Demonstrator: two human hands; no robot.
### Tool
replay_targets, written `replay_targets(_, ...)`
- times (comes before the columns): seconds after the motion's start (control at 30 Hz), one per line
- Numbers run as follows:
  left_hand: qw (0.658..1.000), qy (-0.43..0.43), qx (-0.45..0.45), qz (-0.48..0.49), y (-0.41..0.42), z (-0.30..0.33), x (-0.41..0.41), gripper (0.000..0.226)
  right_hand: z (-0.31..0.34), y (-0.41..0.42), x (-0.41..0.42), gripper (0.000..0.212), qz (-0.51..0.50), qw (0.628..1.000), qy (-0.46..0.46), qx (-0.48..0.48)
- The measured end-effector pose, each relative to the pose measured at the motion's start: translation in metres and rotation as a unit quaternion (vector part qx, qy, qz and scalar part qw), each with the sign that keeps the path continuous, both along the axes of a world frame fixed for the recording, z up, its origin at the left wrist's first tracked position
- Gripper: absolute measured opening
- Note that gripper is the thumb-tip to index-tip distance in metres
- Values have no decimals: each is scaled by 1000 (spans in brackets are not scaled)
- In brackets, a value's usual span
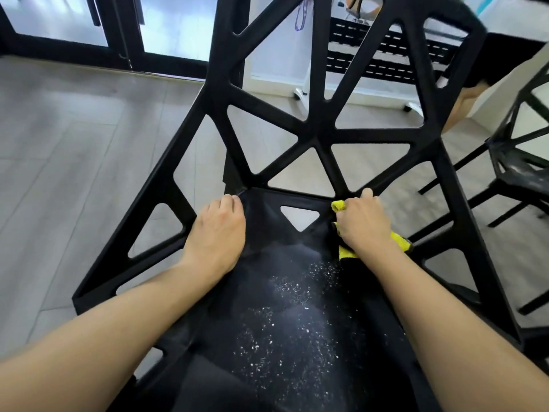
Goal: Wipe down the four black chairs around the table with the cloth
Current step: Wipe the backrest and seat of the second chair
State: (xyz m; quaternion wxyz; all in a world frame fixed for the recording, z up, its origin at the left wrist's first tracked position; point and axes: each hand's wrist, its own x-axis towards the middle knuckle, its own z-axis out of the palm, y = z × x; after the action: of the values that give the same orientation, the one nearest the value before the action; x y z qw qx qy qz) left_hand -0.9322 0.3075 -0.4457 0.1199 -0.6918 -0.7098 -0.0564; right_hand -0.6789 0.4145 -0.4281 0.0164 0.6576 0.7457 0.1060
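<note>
The black plastic chair with triangular cut-outs [315,135] fills the view, its backrest rising away from the camera and its seat running lengthwise toward the person, speckled with pale crumbs [285,316]. The right hand [364,221] grips a bunched yellow cloth [399,240] at the seat's back right corner. The left hand [218,233] rests on the seat's back left with fingers fairly straight, holding nothing; a second black chair [517,165] stands to the right.

Grey plank floor [74,138] bears black chairs [318,135]
</note>
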Motion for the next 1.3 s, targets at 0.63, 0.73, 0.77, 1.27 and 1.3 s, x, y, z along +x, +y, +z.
replay_targets(0.63,993,-73,82,-49,-144,25,-64,44,-29,-61,-35,50,129,956,263,-31)
replay_targets(0.73,992,-94,71,-50,-169,15,-56,40,-31,-77,-73,46,157,935,308,-75)
replay_targets(0.77,992,-94,69,-47,-169,13,-54,40,-30,-85,-86,47,177,925,324,-87)
replay_targets(1.27,978,-161,113,-72,-154,11,-52,42,-36,-34,-136,38,236,895,377,-38)
replay_targets(1.3,973,-184,116,-79,-154,12,-52,41,-36,-34,-135,38,230,896,377,-41)
